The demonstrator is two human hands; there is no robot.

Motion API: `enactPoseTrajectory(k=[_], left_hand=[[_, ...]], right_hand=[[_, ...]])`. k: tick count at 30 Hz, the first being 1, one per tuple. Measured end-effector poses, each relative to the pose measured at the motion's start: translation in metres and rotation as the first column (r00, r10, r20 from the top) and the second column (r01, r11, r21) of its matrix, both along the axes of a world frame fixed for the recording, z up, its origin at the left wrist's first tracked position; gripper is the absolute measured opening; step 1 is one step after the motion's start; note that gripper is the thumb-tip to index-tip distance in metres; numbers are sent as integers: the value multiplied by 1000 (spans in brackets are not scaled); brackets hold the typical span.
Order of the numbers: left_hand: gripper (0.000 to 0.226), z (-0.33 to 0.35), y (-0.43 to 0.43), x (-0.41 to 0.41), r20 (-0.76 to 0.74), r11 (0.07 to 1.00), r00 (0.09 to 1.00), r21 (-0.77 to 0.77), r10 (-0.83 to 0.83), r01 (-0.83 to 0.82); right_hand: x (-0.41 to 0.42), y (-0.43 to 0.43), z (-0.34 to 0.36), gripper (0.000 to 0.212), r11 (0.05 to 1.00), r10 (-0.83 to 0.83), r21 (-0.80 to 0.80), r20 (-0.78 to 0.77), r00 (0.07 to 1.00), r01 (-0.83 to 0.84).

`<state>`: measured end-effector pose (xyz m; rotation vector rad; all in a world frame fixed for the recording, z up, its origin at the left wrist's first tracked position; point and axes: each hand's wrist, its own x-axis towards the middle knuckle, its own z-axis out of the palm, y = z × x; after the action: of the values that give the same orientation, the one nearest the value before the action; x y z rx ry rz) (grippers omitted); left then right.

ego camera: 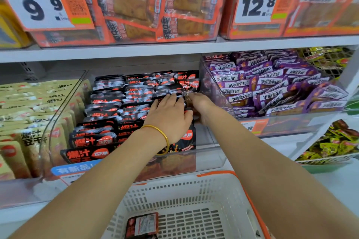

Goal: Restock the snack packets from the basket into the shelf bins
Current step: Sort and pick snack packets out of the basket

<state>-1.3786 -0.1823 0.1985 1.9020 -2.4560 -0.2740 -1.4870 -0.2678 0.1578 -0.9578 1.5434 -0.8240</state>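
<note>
Rows of black snack packets point(108, 122) fill a clear shelf bin point(211, 153) in the middle. My left hand point(171, 116) lies flat on the packets in the right-hand row, fingers spread. My right hand point(200, 103) is just beside it, fingers curled round the packets at the right end of that row. A white plastic basket point(213, 196) with an orange rim sits below my arms. One black and red packet point(141, 225) lies on the basket floor.
Beige packets point(29, 114) fill the bin at left and purple packets point(275, 85) the bin at right. Orange packets with price cards 9.9 and 12.8 sit on the shelf above. A wire rack of green and yellow packets point(334, 147) stands at far right.
</note>
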Motion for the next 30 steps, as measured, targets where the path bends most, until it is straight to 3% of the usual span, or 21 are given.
enactPoseTrajectory(k=[6,9,12,16,20,23,26,30], left_hand=[[58,-1,0,0,11,1000,1000,4,-6,6],[58,-2,-2,0,12,1000,1000,-1,-1,1],[56,1,0,0,5,999,1000,-47,-10,10],[52,12,24,0,2,973,998,-224,-57,55],[57,13,77,2,-82,880,972,-448,-218,159],[48,-12,125,18,-149,831,937,-520,-317,199],[43,-57,169,42,-180,858,926,-464,-333,218],[39,-140,177,82,-22,956,974,-194,-227,219]], right_hand=[[2,-17,-12,59,982,-155,152,276,949,116],[5,-13,-4,65,990,-136,72,287,948,120],[4,3,8,63,991,-119,-20,276,954,130],[-7,59,38,63,987,-45,-134,294,955,88],[-28,154,67,20,914,121,-405,245,962,-12],[-39,215,58,22,869,178,-489,163,971,-77],[-35,247,15,25,914,228,-361,71,971,-188],[-9,232,-92,17,888,451,-5,-185,873,-460]])
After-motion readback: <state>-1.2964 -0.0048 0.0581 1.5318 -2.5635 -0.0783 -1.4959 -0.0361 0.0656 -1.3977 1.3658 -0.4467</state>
